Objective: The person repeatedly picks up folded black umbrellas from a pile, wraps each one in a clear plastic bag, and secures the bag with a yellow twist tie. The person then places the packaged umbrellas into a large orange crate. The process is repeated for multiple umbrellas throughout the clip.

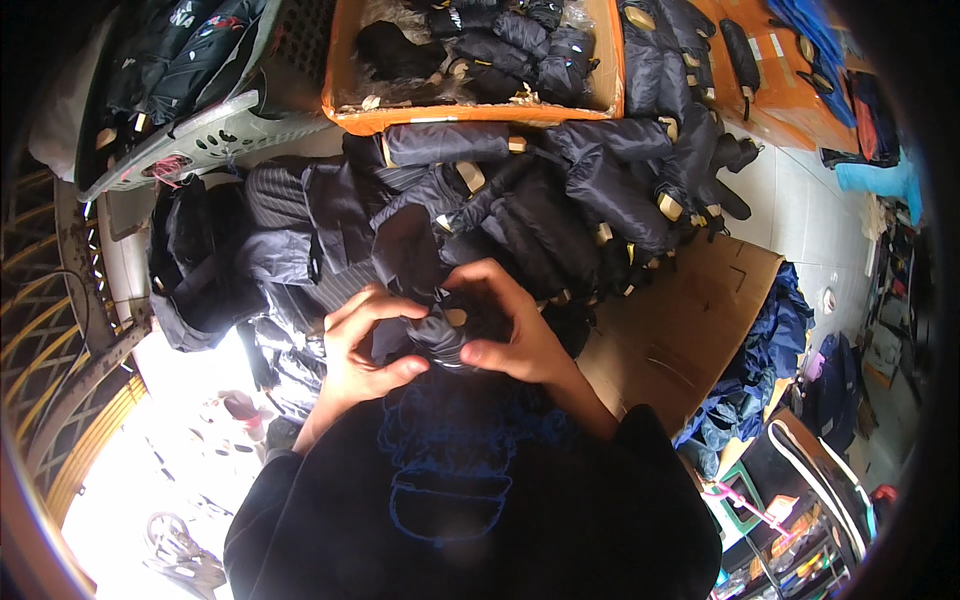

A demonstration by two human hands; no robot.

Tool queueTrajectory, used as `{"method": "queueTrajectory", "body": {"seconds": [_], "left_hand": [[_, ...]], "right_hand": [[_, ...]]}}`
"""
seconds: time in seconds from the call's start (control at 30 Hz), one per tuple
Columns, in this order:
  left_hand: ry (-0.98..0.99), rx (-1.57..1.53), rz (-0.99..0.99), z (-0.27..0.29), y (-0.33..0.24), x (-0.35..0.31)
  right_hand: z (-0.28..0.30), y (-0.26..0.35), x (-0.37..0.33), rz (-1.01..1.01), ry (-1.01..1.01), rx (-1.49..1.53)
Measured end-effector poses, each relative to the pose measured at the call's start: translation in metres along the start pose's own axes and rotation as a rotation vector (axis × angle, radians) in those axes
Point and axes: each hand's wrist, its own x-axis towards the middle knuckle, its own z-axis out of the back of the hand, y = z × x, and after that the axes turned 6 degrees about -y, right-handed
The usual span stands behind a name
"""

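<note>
Between my two hands, close to my body, is a black folded umbrella with its tan handle end facing up. My left hand curls round its left side, fingertips and thumb pressed to the cloth. On the other side my right hand grips it, thumb near the lower part. A dark cloth flap rises just beyond my fingers; whether it belongs to this umbrella I cannot tell. Further off lies a pile of black rolled umbrellas with tan handle ends, and left of it striped dark cloth covers.
An orange-edged box of dark umbrellas stands at the back. Back left is a grey plastic basket with more. Flattened cardboard lies right of the pile, beside a navy cloth heap. A metal lattice gate borders the left.
</note>
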Motion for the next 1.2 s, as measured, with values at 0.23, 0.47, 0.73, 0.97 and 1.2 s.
{"method": "queueTrajectory", "body": {"seconds": [0.23,0.47,0.73,0.97,1.2], "left_hand": [[0.013,0.046,-0.121,-0.006,0.015,-0.003],[0.023,0.148,-0.066,-0.008,0.007,0.006],[-0.032,0.332,-0.119,-0.011,0.012,0.025],[-0.140,0.344,-0.025,-0.021,0.013,0.037],[-0.143,0.367,-0.104,-0.031,0.026,0.019]], "right_hand": [[0.015,-0.030,0.005,-0.049,0.022,0.216],[0.021,-0.039,0.011,-0.038,0.067,0.201],[0.011,-0.012,0.015,-0.055,-0.163,-0.118],[0.015,-0.016,0.018,0.118,-0.233,-0.247],[0.036,-0.038,0.022,0.033,-0.214,0.258]]}}
